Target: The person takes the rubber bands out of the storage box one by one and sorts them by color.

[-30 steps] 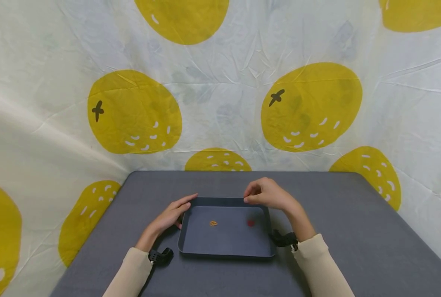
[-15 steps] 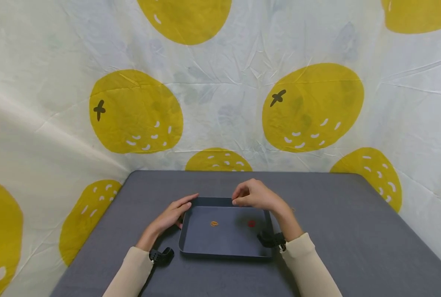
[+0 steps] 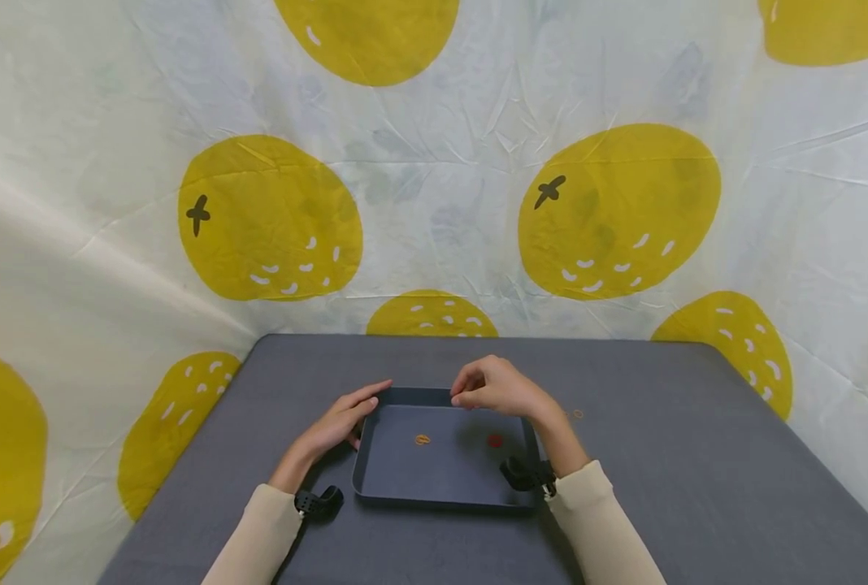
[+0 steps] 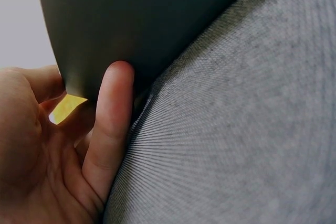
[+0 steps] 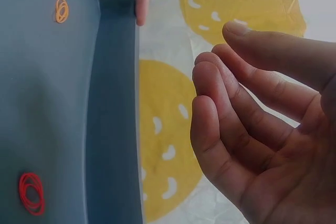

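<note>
A dark grey-blue tray (image 3: 444, 467) lies on the table. Inside it are orange rubber bands (image 3: 423, 439) left of the middle and a small bunch of red rubber bands (image 3: 495, 440) toward the right. My left hand (image 3: 340, 424) rests on the tray's back left corner with fingers extended, and one finger presses the outer wall (image 4: 136, 24) in the left wrist view. My right hand (image 3: 498, 388) hovers at the back rim, fingers loosely bent. In the right wrist view, its thumb stands apart from the fingertips (image 5: 205, 114), with nothing visible between them.
Light tan rubber bands (image 3: 577, 414) lie on the grey table (image 3: 697, 471) just beyond my right forearm. A white cloth (image 3: 434, 219) with big yellow fruit prints hangs behind the table. Each wrist wears a black camera strap (image 3: 320, 504).
My right hand has moved left along the tray's back rim, slowing over the last half second. Tan rubber bands now show past the right forearm. The left hand stays put.
</note>
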A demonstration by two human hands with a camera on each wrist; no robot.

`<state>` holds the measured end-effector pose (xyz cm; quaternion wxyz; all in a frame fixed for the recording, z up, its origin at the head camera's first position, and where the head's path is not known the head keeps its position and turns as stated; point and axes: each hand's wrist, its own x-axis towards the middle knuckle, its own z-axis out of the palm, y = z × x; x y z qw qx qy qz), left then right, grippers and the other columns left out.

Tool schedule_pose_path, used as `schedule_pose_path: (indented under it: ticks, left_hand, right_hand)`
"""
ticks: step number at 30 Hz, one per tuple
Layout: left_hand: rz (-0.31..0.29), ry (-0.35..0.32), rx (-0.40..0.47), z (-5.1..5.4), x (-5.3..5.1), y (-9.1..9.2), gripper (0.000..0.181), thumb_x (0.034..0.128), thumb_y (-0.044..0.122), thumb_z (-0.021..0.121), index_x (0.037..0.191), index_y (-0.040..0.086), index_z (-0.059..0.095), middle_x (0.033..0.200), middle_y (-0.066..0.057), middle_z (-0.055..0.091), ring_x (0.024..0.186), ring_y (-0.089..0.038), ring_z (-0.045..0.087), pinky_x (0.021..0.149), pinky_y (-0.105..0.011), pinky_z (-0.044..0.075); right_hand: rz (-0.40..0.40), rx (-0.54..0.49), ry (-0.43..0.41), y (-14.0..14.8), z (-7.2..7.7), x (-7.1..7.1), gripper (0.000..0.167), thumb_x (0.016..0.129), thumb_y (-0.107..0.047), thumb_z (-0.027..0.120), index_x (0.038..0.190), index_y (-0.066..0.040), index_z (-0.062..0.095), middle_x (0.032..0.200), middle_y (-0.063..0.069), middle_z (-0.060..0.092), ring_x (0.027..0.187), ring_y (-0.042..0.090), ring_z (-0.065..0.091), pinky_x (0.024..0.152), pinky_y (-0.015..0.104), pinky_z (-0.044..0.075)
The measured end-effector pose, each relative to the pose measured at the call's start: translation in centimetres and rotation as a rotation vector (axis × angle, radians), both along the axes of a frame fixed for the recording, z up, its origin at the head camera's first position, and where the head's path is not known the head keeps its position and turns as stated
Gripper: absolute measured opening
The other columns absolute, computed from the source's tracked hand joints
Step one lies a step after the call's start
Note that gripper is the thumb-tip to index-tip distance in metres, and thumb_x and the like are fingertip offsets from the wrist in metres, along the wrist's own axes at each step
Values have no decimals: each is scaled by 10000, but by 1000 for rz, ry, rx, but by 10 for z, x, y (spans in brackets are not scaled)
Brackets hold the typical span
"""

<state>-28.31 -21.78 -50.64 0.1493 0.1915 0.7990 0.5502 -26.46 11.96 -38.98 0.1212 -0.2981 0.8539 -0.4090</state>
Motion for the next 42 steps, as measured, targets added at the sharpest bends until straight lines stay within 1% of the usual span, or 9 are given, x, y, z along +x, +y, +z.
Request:
schedule_pose_path:
  ticks: [3,5,9,15,19,22,30,36,42]
  left_hand:
    - [-2,8,-3,1,0,0,500,1129,362,421,1617,259,384,1686,-161,291,1078,-229,638,552,-377,599]
    - [-3,7,-5,1,0,0,501,1130,355,420,1620,254,379,1689,-164,283,1127,-236,626,557,-386,603]
    - [-7,-2,-8,1,0,1,502,1130,361,418,1621,264,376,1689,-166,282,1138,-260,629,568,-394,608]
    - [11,5,-7,0,2,0,502,1132,347,415,1621,241,377,1692,-177,270,1261,-319,562,563,-408,605]
    - [7,-9,-10,-1,2,0,503,1130,368,414,1620,260,377,1677,-172,299,1125,-284,610,571,-403,605]
    - [0,-22,-5,-2,1,1,502,1128,386,412,1618,282,379,1667,-157,317,993,-247,636,576,-392,604]
    - [1,-7,-7,1,-1,3,497,1127,384,417,1613,285,389,1678,-140,312,1056,-238,609,571,-386,599]
    - [1,3,-12,1,-1,2,489,1132,354,411,1613,264,392,1668,-163,323,1018,-249,606,554,-376,593]
    - [5,-3,-13,0,1,2,487,1130,362,415,1611,283,394,1662,-168,327,933,-247,610,557,-383,591]
  right_hand:
    - [19,-2,5,-2,-2,-1,113,959,-166,744,1002,-66,772,903,72,771,772,135,680,732,404,589]
    - [30,1,7,-3,-3,-1,114,962,-168,740,1003,-67,769,890,60,770,768,129,678,718,355,575]
    - [28,8,0,-5,-3,2,99,957,-155,740,997,-68,768,860,29,763,750,123,667,701,310,552]
    - [41,8,-18,-12,-10,-2,89,952,-135,742,987,-59,772,872,75,769,758,184,694,714,361,578]
    - [46,21,-33,-18,-19,-5,83,952,-127,740,980,-56,775,915,162,772,817,350,713,691,316,561]
    - [51,40,-46,-22,-26,-6,87,958,-125,732,992,-58,775,960,185,772,862,399,714,686,285,553]
    - [49,72,-70,-33,-36,-7,64,952,-98,706,947,-97,770,922,164,770,808,343,706,680,306,557]
    - [38,88,-67,-35,-36,-7,47,939,-114,734,931,-90,773,882,121,769,740,217,678,667,304,547]
    - [20,108,-61,-37,-37,-6,47,930,-127,759,926,-82,774,852,83,763,732,199,673,659,297,540]
